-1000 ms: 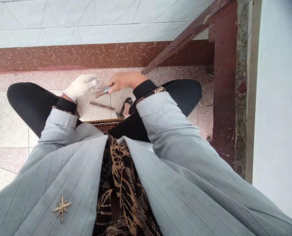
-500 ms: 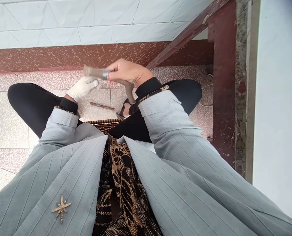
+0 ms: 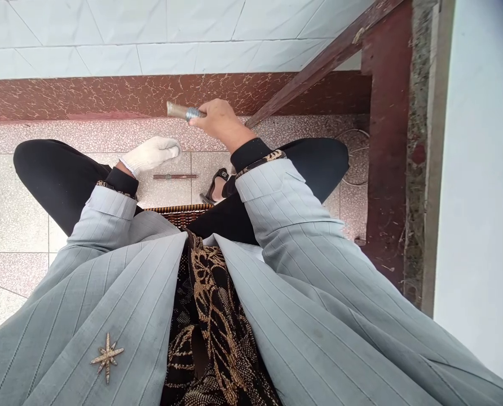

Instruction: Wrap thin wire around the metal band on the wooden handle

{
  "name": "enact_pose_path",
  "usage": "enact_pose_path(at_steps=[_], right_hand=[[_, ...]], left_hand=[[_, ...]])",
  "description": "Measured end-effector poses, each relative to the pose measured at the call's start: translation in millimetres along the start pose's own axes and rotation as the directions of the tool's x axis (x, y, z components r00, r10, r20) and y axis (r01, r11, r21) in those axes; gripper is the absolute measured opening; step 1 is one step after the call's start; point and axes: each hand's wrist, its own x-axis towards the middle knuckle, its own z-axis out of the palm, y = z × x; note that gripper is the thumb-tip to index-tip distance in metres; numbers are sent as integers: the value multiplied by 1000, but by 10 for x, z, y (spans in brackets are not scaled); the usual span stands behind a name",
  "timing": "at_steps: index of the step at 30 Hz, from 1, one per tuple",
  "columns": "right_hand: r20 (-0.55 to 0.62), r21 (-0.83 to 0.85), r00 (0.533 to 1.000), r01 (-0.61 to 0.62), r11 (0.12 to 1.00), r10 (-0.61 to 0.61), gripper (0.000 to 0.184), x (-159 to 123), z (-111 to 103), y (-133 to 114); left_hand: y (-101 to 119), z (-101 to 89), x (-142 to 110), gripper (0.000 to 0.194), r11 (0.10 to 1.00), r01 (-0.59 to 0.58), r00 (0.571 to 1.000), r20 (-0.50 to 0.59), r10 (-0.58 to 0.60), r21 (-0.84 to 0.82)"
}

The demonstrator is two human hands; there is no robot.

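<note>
My right hand [image 3: 221,121] is bare and closed round a tan, tube-like handle [image 3: 177,110] with silvery wire wound round it. The handle's blunt end sticks out to the left; the rest is hidden behind the hand. Lower and to the left, my left hand [image 3: 152,153] wears a white knitted glove. Its fingers are curled together with the thumb against them, and I cannot make out anything in them. A thin reddish-brown stick [image 3: 177,177], wrapped near its left end, lies on the floor below the glove.
A woven basket rim [image 3: 179,211] shows between my legs, near my black shoe [image 3: 215,185]. A slanting wooden bar [image 3: 314,67] and a dark red post [image 3: 387,146] stand at right, with a wire loop [image 3: 355,155] by the post. A tiled wall [image 3: 201,56] rises ahead.
My right hand has turned and moved slightly, carrying the handle right and up. The bent tan part seen below that hand is now out of sight. My gloved hand has shifted slightly right.
</note>
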Motion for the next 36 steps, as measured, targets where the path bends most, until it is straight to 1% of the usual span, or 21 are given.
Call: enact_pose_path(at_steps=[2, 5, 7, 9, 11, 13, 16, 19, 21, 23, 24, 25, 27, 29, 30, 31, 32, 33, 34, 35, 36], right_hand=[[83, -105, 997, 22, 994, -13, 32, -5, 28, -16], [241, -224, 969, 113, 968, -58, 31, -21, 63, -20], [359, -230, 930, 173, 958, -82, 29, -50, 69, -24], [470, -187, 876, 220, 957, -110, 27, -95, 63, -43], [547, -157, 823, 282, 947, -155, 27, -146, 57, -77], [578, -144, 790, 344, 928, -203, 27, -186, 56, -109], [590, -64, 767, 356, 932, -252, 25, -203, 54, -114], [602, 105, 723, 348, 932, -338, 21, -185, 13, -72], [603, 245, 668, 364, 899, -435, 15, -181, -52, -44], [542, 394, 654, 358, 847, -528, 12, -197, -129, -29], [482, 479, 667, 342, 808, -568, 13, -208, -162, -26], [396, 570, 696, 325, 755, -599, 16, -218, -186, -26], [199, 744, 768, 286, 604, -609, 25, -220, -196, -34], [49, 841, 855, 243, 483, -516, 28, -189, -157, -47], [16, 847, 898, 221, 483, -439, 26, -163, -127, -53], [1, 824, 938, 195, 532, -346, 24, -133, -95, -58], [-13, 764, 968, 172, 622, -252, 22, -105, -66, -62], [-19, 655, 983, 152, 740, -185, 18, -81, -45, -64], [-34, 518, 989, 140, 844, -143, 15, -64, -32, -64], [-33, 373, 991, 135, 918, -132, 15, -55, -28, -63], [-20, 248, 990, 143, 958, -142, 16, -52, -30, -61]], left_hand=[[13, -15, -12, 27, 999, 15, 1000, -5, -15, 30], [28, -44, -26, 25, 997, 42, 998, -44, -39, 66], [40, -70, -35, 24, 995, 62, 996, -71, -57, 76], [47, -96, -43, 24, 995, 65, 994, -91, -58, 75], [42, -117, -48, 24, 996, 49, 992, -120, -40, 71], [21, -136, -52, 24, 996, 45, 988, -149, -34, 72], [-27, -165, -55, 24, 995, 72, 985, -161, -62, 62], [-79, -191, -50, 25, 996, 85, 982, -173, -80, 23], [-110, -195, -39, 25, 997, 72, 982, -175, -75, -25], [-131, -183, -28, 24, 994, 62, 981, -180, -78, -91], [-137, -172, -23, 24, 990, 62, 980, -181, -85, -124], [-139, -159, -21, 24, 986, 63, 980, -180, -90, -153], [-128, -128, -21, 27, 980, 49, 983, -163, -81, -192], [-98, -100, -27, 28, 978, 13, 991, -129, -40, -206], [-77, -90, -30, 28, 980, -1, 994, -108, -21, -197], [-53, -83, -34, 27, 984, -4, 996, -88, -11, -175], [-27, -81, -37, 26, 990, 2, 997, -73, -13, -141], [-3, -84, -41, 25, 995, 15, 997, -69, -22, -100], [18, -91, -45, 24, 998, 30, 997, -73, -35, -58], [36, -101, -49, 23, 999, 44, 995, -84, -46, -20], [47, -113, -52, 22, 999, 53, 994, -99, -52, 9]])
